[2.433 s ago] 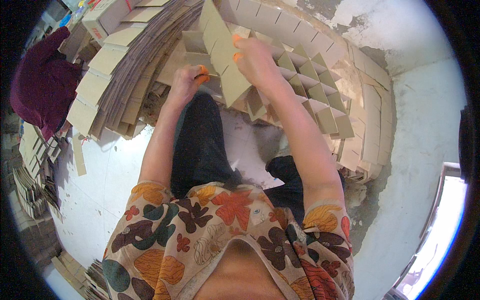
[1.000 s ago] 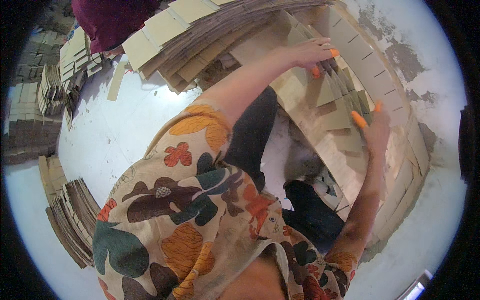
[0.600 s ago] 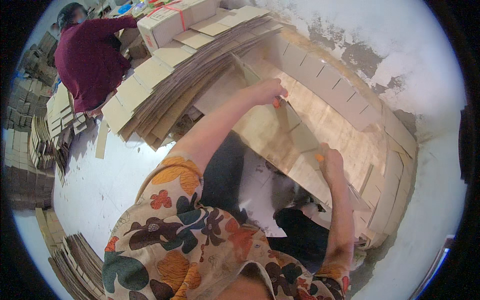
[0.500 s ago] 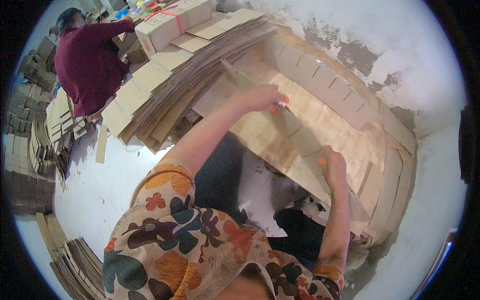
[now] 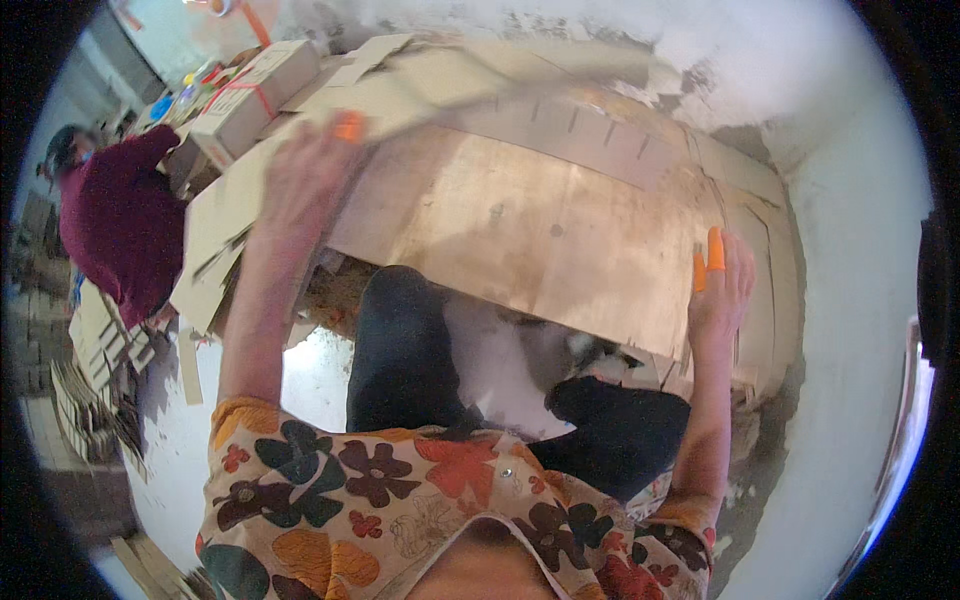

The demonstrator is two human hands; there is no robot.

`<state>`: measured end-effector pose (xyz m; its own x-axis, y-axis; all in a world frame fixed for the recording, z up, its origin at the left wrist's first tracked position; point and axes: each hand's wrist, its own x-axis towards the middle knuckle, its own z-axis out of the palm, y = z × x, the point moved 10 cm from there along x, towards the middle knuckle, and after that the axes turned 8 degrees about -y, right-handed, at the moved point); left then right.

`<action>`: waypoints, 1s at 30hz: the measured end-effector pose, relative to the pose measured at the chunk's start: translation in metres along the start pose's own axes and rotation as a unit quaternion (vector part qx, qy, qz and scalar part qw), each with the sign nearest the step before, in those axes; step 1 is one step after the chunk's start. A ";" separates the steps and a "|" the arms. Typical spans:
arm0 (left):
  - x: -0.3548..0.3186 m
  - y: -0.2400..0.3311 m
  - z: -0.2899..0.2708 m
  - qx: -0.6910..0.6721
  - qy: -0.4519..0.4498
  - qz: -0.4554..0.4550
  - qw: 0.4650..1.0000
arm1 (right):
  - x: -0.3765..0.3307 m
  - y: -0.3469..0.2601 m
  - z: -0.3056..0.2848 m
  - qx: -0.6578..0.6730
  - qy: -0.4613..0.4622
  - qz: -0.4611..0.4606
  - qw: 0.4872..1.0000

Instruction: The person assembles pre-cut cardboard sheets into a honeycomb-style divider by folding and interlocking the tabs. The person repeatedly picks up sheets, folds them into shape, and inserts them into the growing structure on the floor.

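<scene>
My left hand (image 5: 315, 165), smeared by motion, is over the cardboard stack at the left, with an orange cover on one fingertip. Beside that fingertip a long cardboard strip (image 5: 480, 88) sweeps across the pile as a blur; whether my fingers still touch it cannot be told. My right hand (image 5: 722, 285) is at the right end of the wooden board (image 5: 500, 220). Its two orange-covered fingers point away from me, close together, in a pinch at the edge of a thin upright cardboard strip (image 5: 687, 350), partly hidden by the hand.
A slotted cardboard piece (image 5: 590, 135) lines the board's far side. Cardboard sheets (image 5: 235, 210) are piled at the left, with a taped carton (image 5: 255, 100) on top. A person in maroon (image 5: 125, 220) sits beyond it. A wall (image 5: 850, 220) closes the right side.
Both hands have moved apart from over the board. My left hand went left with the slotted strip, now blurred above the pile. My right hand went right to the upright strip. The view has shifted.
</scene>
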<state>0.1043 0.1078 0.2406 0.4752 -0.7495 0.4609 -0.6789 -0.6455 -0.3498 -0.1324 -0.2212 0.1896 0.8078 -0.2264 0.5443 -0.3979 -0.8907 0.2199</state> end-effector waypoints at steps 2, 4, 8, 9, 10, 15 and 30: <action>-0.011 -0.054 0.048 0.064 -0.070 -0.089 0.991 | -0.042 0.046 0.035 -0.026 -0.085 0.063 0.994; -0.036 -0.107 0.088 0.092 -0.074 -0.142 0.983 | -0.084 0.091 0.064 -0.024 -0.112 0.117 0.987; -0.108 -0.189 0.185 0.128 -0.099 -0.087 0.983 | -0.160 0.154 0.109 -0.012 -0.159 0.210 0.965; -0.115 -0.186 0.200 0.132 -0.125 -0.079 0.980 | -0.176 0.161 0.114 -0.024 -0.164 0.212 0.963; -0.118 -0.187 0.188 0.080 -0.030 0.003 0.996 | -0.182 0.166 0.114 -0.026 -0.160 0.210 0.964; -0.077 -0.183 0.164 -0.036 -0.430 -0.202 0.879 | -0.193 0.142 0.149 -0.041 -0.417 0.271 0.866; 0.002 -0.023 0.129 -0.179 -0.201 -0.069 0.960 | -0.190 0.123 0.170 -0.039 -0.372 0.112 0.921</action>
<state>0.1928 0.1016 0.1445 0.7039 -0.7024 0.1051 -0.7082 -0.7054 0.0291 -0.2612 -0.3546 -0.0244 0.7648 -0.6340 -0.1147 -0.5970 -0.7643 0.2438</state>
